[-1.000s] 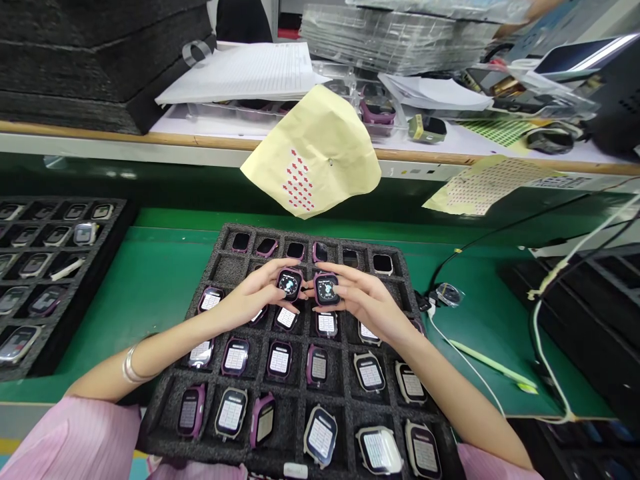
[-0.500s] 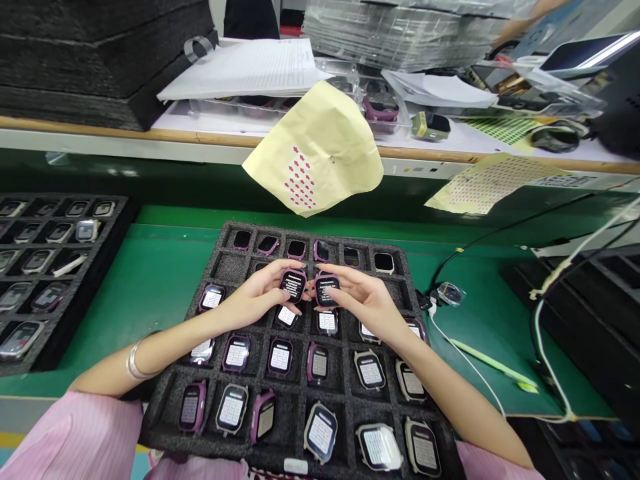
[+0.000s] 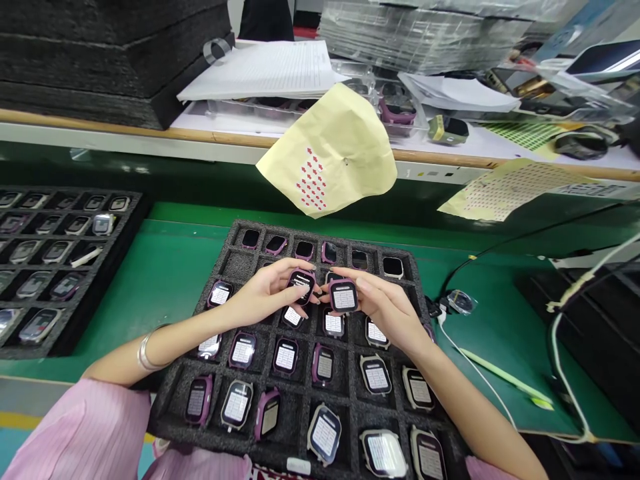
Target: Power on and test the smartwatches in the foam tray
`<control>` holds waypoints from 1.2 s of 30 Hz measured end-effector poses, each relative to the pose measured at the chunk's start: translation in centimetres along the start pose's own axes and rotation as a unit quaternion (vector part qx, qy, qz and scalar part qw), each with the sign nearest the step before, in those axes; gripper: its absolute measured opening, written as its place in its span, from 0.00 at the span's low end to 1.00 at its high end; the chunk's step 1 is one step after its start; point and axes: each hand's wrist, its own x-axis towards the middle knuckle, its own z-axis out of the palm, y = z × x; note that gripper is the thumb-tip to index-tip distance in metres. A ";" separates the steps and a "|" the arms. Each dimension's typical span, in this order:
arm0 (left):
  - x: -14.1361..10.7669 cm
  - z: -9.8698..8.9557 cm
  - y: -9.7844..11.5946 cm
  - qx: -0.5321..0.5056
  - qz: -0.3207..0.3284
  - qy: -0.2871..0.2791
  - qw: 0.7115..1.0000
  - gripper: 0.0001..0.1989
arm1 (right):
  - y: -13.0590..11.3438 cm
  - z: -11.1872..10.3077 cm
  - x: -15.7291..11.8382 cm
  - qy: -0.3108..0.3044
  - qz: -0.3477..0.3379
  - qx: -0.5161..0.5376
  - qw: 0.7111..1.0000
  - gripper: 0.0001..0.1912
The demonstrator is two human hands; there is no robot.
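1. Left hand [image 3: 273,288]: fingers closed around purple watch [image 3: 303,279], above foam tray [image 3: 237,265]; thumb across screen could cause stray tap.
2. Right hand [image 3: 386,300]: fingers closed on second watch [image 3: 343,296] by its edges, also above foam tray; slack grip could drop it.

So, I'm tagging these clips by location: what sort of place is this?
Probably an electronics factory workstation: a compartmented black foam tray of square smartwatches, stacked black foam slabs and a yellow paper sheet with red arrows.
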 end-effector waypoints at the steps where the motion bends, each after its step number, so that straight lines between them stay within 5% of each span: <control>1: 0.0 0.0 0.0 -0.002 0.002 0.001 1.000 0.16 | 0.0 -0.2 -0.1 0.003 -0.004 -0.014 1.000 0.17; 6: 0.0 -0.1 0.0 -0.006 0.006 0.002 1.000 0.14 | -0.1 -0.7 -1.4 0.002 -0.022 -0.101 0.995 0.19; 9: -0.1 -0.2 -0.1 -0.012 0.009 -0.007 1.000 0.15 | -0.7 -1.1 -2.4 -0.020 -0.022 -0.121 0.992 0.29; 12: -0.4 -0.5 -0.3 -0.003 0.017 -0.014 1.000 0.22 | -1.1 -3.2 -3.1 0.001 -0.016 -0.212 0.977 0.32; 14: -0.8 -1.2 -0.3 0.017 0.017 -0.012 1.000 0.29 | -1.0 -5.6 -3.2 0.045 -0.021 -0.328 0.943 0.30; 18: -1.6 -3.9 0.1 0.143 0.015 0.039 0.989 0.30 | -0.2 -10.4 -3.2 0.064 -0.061 -0.563 0.822 0.25; 20: -1.9 -6.0 0.3 0.302 0.033 0.085 0.949 0.25 | 0.0 -11.5 -3.3 0.052 -0.089 -0.628 0.771 0.25; 22: -2.1 -8.1 0.3 0.479 0.062 0.119 0.867 0.23 | -0.1 -11.5 -3.3 0.046 -0.109 -0.662 0.740 0.25; 28: -2.3 -11.8 -0.2 0.702 0.023 0.083 0.707 0.19 | -0.1 -7.6 -1.4 -0.032 -0.113 -0.689 0.715 0.14; 32: -1.7 -9.7 0.3 0.759 0.027 0.077 0.646 0.18 | 1.3 -5.2 0.2 0.056 -0.044 -0.707 0.703 0.12; 36: 0.0 -5.5 -0.9 0.746 0.033 0.062 0.662 0.12 | 1.9 -4.5 0.7 0.115 -0.019 -0.687 0.717 0.14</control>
